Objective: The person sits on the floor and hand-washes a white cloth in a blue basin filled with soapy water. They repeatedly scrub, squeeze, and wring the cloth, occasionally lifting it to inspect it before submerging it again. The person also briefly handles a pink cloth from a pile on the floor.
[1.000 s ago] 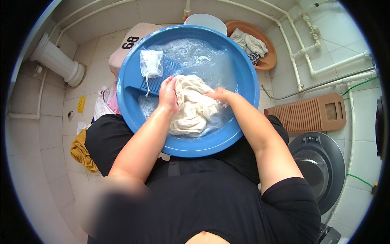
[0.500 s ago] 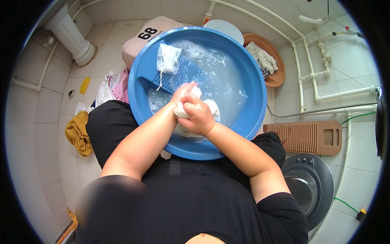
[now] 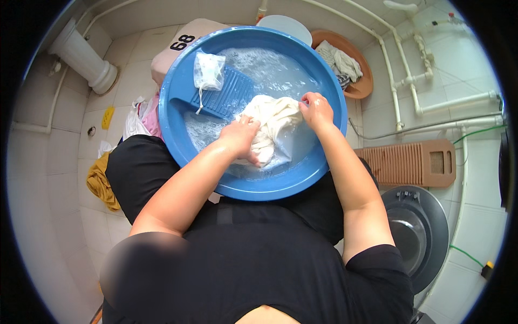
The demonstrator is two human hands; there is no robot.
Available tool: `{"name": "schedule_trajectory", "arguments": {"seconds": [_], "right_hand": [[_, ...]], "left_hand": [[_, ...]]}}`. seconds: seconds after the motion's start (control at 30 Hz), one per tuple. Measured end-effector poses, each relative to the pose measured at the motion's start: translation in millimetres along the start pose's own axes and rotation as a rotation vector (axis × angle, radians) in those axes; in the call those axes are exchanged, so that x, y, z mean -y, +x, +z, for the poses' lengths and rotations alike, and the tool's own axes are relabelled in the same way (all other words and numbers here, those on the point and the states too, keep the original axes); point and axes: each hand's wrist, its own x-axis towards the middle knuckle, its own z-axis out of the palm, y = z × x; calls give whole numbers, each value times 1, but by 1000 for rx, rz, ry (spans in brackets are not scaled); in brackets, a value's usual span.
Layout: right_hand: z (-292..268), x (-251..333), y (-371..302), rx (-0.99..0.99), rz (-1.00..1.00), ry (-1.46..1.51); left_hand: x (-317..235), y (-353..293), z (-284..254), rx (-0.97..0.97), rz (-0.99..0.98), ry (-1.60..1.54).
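A wet cream-white cloth garment (image 3: 274,120) lies spread and crumpled in the soapy water of a large blue basin (image 3: 171,127). My left hand (image 3: 240,138) rests on its left side, fingers apart and stretched over the fabric. At the garment's right edge, my right hand (image 3: 317,110) is closed in a pinch on the cloth. A ribbed blue washboard (image 3: 231,90) is built into the basin's left side. On it lies a white mesh soap bag (image 3: 209,71) with a drawstring hanging down.
Behind the basin are a white round basin (image 3: 285,28) and an orange-brown basin (image 3: 364,81) holding clothes. A brown washboard (image 3: 399,163) and a dark grey basin (image 3: 431,227) lie at right. Mustard cloth (image 3: 102,181) and pink clothes (image 3: 152,116) lie left. Pipes (image 3: 396,102) line the right wall.
Both hands were together around the bunched white garment. They have moved apart, the right one to the right, and the garment is now spread between them. The whole view has shifted slightly.
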Motion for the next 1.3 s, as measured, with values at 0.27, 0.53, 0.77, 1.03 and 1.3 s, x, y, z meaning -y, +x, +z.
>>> {"name": "schedule_trajectory", "arguments": {"seconds": [0.27,0.53,0.77,1.03,1.3], "right_hand": [[-12,2,-29,89,-58,251],[-20,23,-34,285,-232,416],[-42,55,-26,277,-86,1407],[-52,88,-27,-318,199,1776],[-66,117,-60,38,145,2057]], "left_hand": [[13,13,2,-99,-97,59],[-15,12,-61,-436,259,-1568],[-41,3,-85,-480,536,-1917],[-3,9,-25,-478,-249,-2122],[-19,12,-20,-70,184,-2350]]}}
